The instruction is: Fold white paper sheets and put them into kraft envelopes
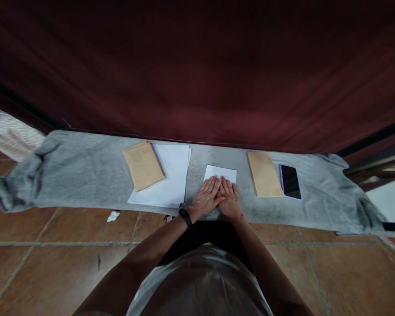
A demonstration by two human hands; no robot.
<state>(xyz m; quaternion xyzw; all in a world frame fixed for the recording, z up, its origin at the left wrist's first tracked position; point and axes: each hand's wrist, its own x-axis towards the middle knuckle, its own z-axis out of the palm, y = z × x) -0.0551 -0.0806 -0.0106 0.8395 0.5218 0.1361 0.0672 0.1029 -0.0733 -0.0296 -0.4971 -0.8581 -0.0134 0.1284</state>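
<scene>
Both my hands lie flat, side by side, on a small white folded sheet of paper [220, 171] in the middle of the grey cloth. My left hand [205, 197], with a black band on its wrist, has its fingers stretched out over the paper's left part. Next to it my right hand [229, 199] presses on the right part, fingers also extended. The two hands touch at the thumbs. Only the paper's far part shows; the near part is hidden under my palms.
Left of my hands, a stack of brown envelopes [144, 166] rests on white paper sheets [174, 175]. To the right lie a brown envelope [265, 174] and a phone [290, 181]. Grey cloth [85, 171] covers the narrow surface; a dark red curtain [197, 87] hangs behind it.
</scene>
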